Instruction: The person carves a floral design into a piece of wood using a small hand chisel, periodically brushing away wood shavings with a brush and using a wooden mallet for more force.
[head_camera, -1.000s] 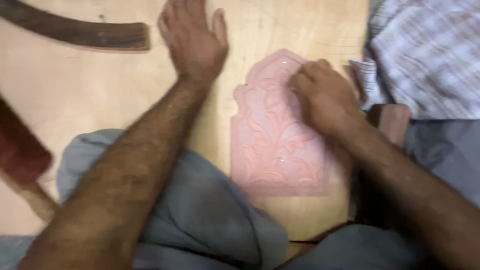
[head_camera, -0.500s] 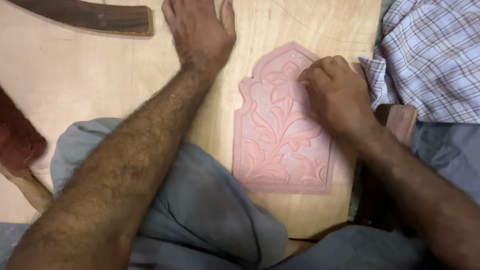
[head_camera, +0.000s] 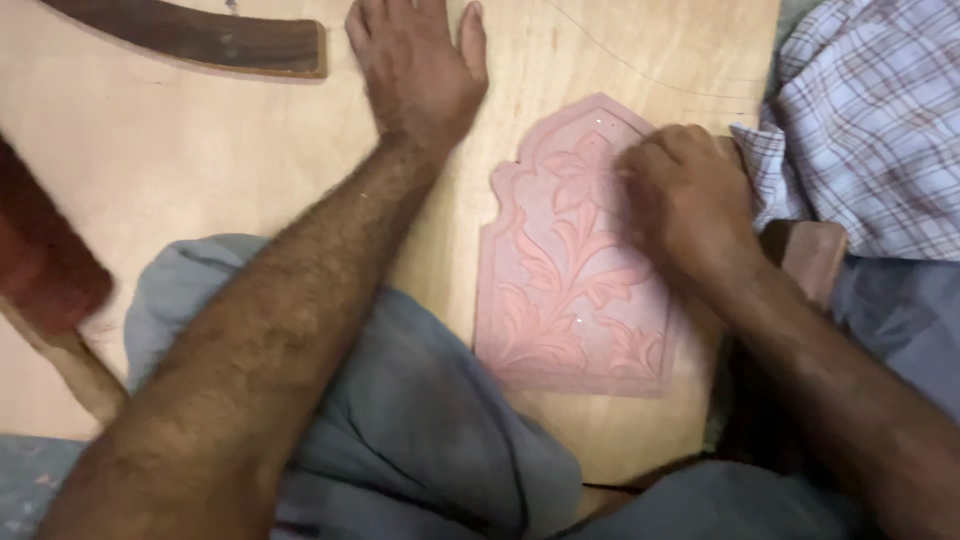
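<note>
Fingers (head_camera: 655, 150) of the right hand (head_camera: 690, 200) are curled in tight and pressed onto the upper right part of the pink carved panel (head_camera: 570, 270). Whether they're pinching some small tool under there, I honestly can't tell, the hand covers it and it's a bit blurry. So: bunched up, knuckles up, resting on the carving.

That panel is the landmark for everything else. It's a flat slab with an arched, scalloped top and raised flower and leaf relief all over it, lying flat on the pale wooden board (head_camera: 200, 170), roughly centre-right of the view.

Left hand (head_camera: 415, 65) is up and to the left of the panel, palm down flat on the board, fingers stretched out and a little spread, not gripping anything. It sits near the panel's top left corner but doesn't touch it. The forearm runs down diagonally from there.

Further left of the panel, along the top edge of the view, there's a dark curved wooden piece (head_camera: 200, 40) lying on the board, just beside the left hand's fingers. Way out left is a reddish brush-like block (head_camera: 40, 260) on a wooden handle, blurry.

Below and left of the panel is grey-blue cloth (head_camera: 400, 420) covering the person's knee, overlapping the board edge. Right of the panel there's a checked fabric (head_camera: 870, 110), and a brown wooden block (head_camera: 810, 255) just beside the right wrist.
</note>
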